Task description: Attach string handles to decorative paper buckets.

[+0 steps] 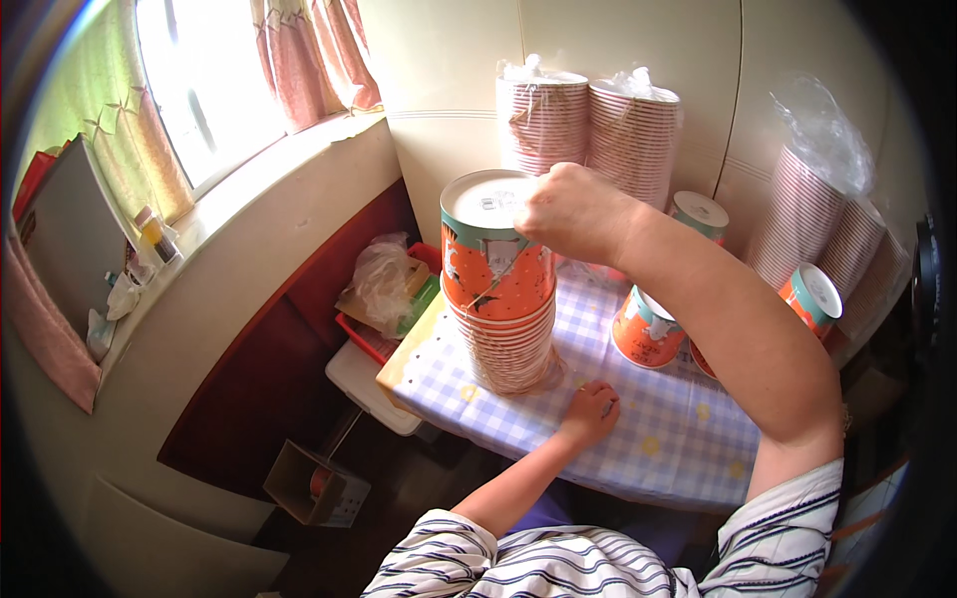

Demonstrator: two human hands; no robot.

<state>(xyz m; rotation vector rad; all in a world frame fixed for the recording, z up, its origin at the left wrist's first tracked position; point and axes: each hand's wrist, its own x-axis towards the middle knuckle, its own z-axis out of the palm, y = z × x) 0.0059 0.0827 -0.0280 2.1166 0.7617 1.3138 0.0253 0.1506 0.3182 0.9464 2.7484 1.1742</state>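
An upside-down stack of paper buckets (503, 349) stands at the table's left end. Its top bucket (488, 274) is orange with a teal band and a pale base facing up. My right hand (573, 211) is closed at that bucket's upper right edge, with my forearm reaching across from the right. A thin light line, like a string, slants down the bucket's front below it; what the fingers hold is hidden. My left hand (592, 413) rests low by the stack's foot, fingers curled together on the checked tablecloth (638, 448). A small dark spot shows at its fingers.
Tall wrapped stacks of paper buckets (543, 125) line the back wall, with more stacks (797, 219) at the right. Single orange buckets (646, 334) stand behind my right forearm. Left of the table are a red tray (371, 339) with plastic bags and an open cardboard box (309, 483) below.
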